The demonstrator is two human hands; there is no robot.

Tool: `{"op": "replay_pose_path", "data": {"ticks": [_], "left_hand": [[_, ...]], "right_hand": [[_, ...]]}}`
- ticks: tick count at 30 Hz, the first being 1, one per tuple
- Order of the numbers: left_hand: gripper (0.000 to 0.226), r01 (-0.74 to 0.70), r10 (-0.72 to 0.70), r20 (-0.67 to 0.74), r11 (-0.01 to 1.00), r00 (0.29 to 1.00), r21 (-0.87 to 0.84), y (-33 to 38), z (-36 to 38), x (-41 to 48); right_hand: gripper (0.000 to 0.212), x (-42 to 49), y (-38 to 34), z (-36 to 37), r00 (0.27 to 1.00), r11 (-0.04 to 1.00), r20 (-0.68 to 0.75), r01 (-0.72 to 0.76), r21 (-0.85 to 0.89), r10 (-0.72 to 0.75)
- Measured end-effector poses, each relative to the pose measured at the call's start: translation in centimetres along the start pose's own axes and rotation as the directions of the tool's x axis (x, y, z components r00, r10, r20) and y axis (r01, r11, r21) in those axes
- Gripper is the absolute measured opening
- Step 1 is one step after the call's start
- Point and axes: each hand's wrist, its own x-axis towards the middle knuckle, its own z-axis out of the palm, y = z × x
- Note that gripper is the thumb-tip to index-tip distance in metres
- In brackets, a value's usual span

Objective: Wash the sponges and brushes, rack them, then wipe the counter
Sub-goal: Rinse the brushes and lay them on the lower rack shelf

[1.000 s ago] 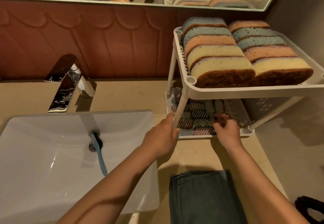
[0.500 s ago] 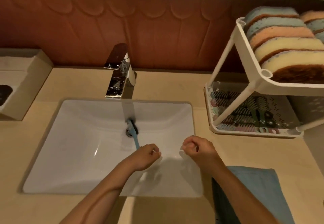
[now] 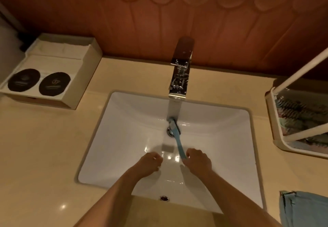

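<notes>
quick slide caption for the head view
Right hand at the handle end of a blue brush lying in the white sink, its head under the faucet

Both bare forearms are extended forward from the lower edge of the view and are angled inward, so that the hands are brought near each other but kept apart. The left forearm (image 3: pixel 113 194) is raised from the lower left, the right forearm (image 3: pixel 236 196) from the lower right. The left hand (image 3: pixel 150 162) is held back-up with its fingers curled into a loose fist, and nothing is seen in it. The right hand (image 3: pixel 198 161) is also turned back-up, its fingers curled under. The near end of the blue brush (image 3: pixel 178 141) handle is pinched at the thumb side of the right hand. Both wrists are kept nearly straight.
</notes>
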Motion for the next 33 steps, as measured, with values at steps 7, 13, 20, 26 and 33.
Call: {"op": "replay_pose_path", "data": {"ticks": [7, 13, 20, 26, 33], "left_hand": [[0.01, -0.065, 0.065, -0.002, 0.998, 0.998, 0.022, -0.8, -1.7, 0.0], [0.018, -0.098, 0.097, 0.039, 0.995, 0.995, 0.035, -0.7, -2.3, -0.1], [0.034, -0.114, 0.117, 0.078, 0.992, 0.99, -0.047, 0.9, -0.6, -1.7], [0.037, -0.157, 0.152, -0.043, 0.969, 0.987, -0.191, 2.3, 1.7, -3.5], [0.016, -0.168, 0.093, -0.2, 0.901, 0.975, -0.4, 3.2, 4.0, -4.9]], "right_hand": [[0.014, 1.9, -0.8, 1.8, 0.997, 0.992, -0.052, -0.054, -0.114, 0.049], [0.014, 1.6, -1.5, 2.7, 0.996, 0.996, -0.054, -0.074, -0.045, 0.071], [0.014, -2.3, -1.4, 2.7, 0.99, 0.973, -0.141, 0.064, 0.223, -0.033], [0.016, -7.3, -1.8, 1.5, 0.955, 0.965, -0.267, 0.184, 0.188, -0.13], [0.067, -9.2, -1.3, 1.1, 0.746, 0.921, -0.57, 0.386, -0.052, -0.345]]}}
